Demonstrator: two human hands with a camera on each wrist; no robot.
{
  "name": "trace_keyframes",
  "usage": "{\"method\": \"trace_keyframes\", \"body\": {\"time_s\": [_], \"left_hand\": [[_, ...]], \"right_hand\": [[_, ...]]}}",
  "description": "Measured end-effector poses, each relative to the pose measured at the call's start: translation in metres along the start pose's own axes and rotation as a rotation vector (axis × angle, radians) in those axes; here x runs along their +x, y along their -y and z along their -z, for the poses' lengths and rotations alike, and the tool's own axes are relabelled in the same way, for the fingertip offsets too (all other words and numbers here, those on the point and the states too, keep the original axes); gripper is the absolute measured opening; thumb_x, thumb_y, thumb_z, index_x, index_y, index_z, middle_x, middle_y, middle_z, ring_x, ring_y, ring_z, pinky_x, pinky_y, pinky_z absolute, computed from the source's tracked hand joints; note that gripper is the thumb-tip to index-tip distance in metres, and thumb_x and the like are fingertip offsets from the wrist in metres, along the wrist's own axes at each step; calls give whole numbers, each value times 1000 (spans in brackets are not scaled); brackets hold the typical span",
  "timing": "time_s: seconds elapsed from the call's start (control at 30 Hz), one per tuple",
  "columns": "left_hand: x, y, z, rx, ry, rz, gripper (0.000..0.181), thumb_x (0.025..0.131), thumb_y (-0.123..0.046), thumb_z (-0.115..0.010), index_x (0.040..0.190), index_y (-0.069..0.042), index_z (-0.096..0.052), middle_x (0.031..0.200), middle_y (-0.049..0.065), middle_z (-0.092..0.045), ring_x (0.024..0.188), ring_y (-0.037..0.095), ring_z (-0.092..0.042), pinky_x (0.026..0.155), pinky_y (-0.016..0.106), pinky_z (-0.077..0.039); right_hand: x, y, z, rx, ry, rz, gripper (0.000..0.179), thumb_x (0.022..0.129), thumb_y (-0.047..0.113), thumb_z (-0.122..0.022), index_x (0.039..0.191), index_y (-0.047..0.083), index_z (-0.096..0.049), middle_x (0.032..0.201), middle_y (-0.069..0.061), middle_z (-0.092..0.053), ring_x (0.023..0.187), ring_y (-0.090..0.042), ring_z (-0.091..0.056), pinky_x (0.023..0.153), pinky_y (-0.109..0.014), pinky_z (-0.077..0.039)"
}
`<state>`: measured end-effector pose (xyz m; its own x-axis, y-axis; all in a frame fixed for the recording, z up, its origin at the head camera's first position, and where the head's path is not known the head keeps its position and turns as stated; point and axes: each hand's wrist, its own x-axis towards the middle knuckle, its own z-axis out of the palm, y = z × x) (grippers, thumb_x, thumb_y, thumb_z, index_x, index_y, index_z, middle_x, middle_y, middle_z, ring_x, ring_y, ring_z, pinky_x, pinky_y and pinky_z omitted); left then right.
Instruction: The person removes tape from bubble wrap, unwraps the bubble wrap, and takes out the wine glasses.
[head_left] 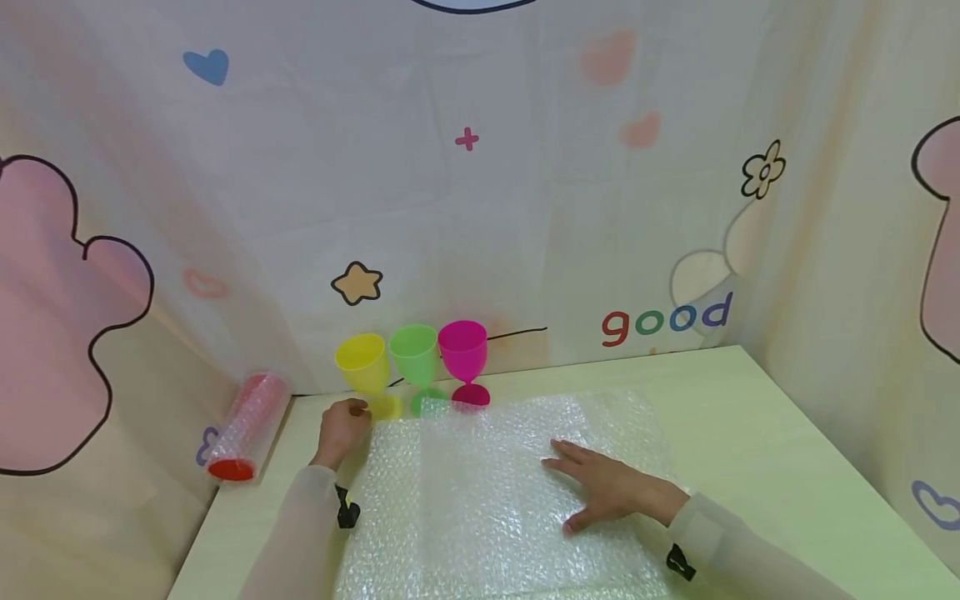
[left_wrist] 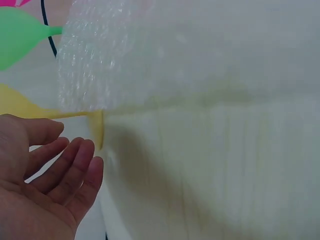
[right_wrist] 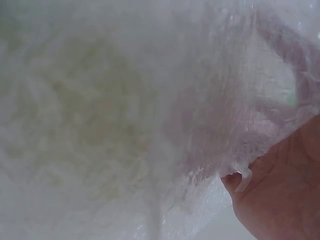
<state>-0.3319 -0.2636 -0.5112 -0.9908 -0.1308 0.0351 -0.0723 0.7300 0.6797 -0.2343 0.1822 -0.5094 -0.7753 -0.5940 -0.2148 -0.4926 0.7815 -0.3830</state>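
Observation:
Clear bubble wrap [head_left: 495, 500] lies spread over the table in overlapping sheets. My right hand [head_left: 611, 487] rests on it with fingers spread; in the right wrist view the wrap [right_wrist: 100, 125] fills most of the picture and hides the fingers. At the back stand a yellow plastic goblet [head_left: 363, 367], a green one [head_left: 415, 357] and a magenta one [head_left: 462, 352]. The wrap's far edge partly covers the green and magenta bases. My left hand [head_left: 345, 429] is beside the yellow goblet's base, its fingers loosely bent around nothing in the left wrist view.
At the table's left edge lies a bubble-wrapped roll [head_left: 251, 425] with a red end. The pale table [head_left: 750, 467] extends to the right of the wrap. A patterned curtain [head_left: 517, 208] hangs close behind the goblets and along both sides.

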Motion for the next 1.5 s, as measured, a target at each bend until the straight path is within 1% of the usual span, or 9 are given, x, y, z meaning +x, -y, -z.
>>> {"method": "trace_keyframes", "body": {"time_s": [0.23,0.4,0.6,0.7,0.9,1.0,1.1,1.27,1.5], "left_hand": [[-22,5,19,8,3,-71,41,98,-23,-56,132,1,-58,129,24,-63,113,39,-64,90,51,-54],[-34,7,31,100,-22,-108,43,97,-25,-57,133,-1,-57,133,23,-61,116,39,-62,91,54,-52],[-44,6,55,239,-137,-162,43,95,-24,-56,131,0,-56,131,27,-57,115,44,-58,91,58,-49],[-43,9,70,274,-212,-183,44,95,-21,-54,131,4,-53,132,30,-54,117,48,-53,96,61,-45],[-37,37,97,297,-369,-226,45,91,-14,-57,129,11,-51,131,34,-53,118,54,-47,102,65,-37],[-39,52,106,318,-411,-209,51,87,-9,-61,132,12,-48,130,36,-52,118,55,-46,102,65,-36],[-41,64,112,336,-406,-151,59,86,-10,-64,138,10,-44,128,35,-51,115,54,-47,94,67,-39],[-47,80,115,342,-352,-49,63,85,-16,-67,135,12,-41,120,35,-51,108,54,-50,82,67,-43],[-48,86,116,362,-273,4,59,88,-17,-62,135,14,-42,126,39,-50,110,54,-48,91,65,-40]], "right_hand": [[0,0,0,-18,-5,9,102,70,62,-77,153,20,-35,165,-10,-18,151,-35,-22,116,-56,-32],[2,-1,-2,-20,1,-3,102,70,62,-77,153,21,-35,165,-10,-18,151,-34,-21,117,-56,-31],[3,0,-1,-9,6,-8,101,70,62,-77,153,21,-35,165,-9,-18,151,-34,-21,117,-56,-30],[3,-1,0,-22,-16,10,102,70,61,-78,153,19,-35,165,-11,-18,151,-35,-21,117,-56,-30],[1,0,1,-9,-22,25,102,70,59,-79,153,16,-35,164,-14,-19,151,-37,-21,116,-57,-30],[0,1,-2,6,-12,17,102,71,59,-79,153,17,-35,165,-13,-19,151,-37,-22,116,-58,-30],[0,1,-4,11,-12,13,101,71,59,-79,153,18,-35,165,-12,-19,150,-37,-22,116,-58,-30],[-1,1,-6,1,-16,24,101,70,59,-79,152,18,-36,164,-13,-20,150,-37,-23,116,-59,-30],[0,2,-2,-1,-20,26,101,70,58,-79,152,16,-36,164,-14,-20,150,-38,-22,116,-59,-30]]}}
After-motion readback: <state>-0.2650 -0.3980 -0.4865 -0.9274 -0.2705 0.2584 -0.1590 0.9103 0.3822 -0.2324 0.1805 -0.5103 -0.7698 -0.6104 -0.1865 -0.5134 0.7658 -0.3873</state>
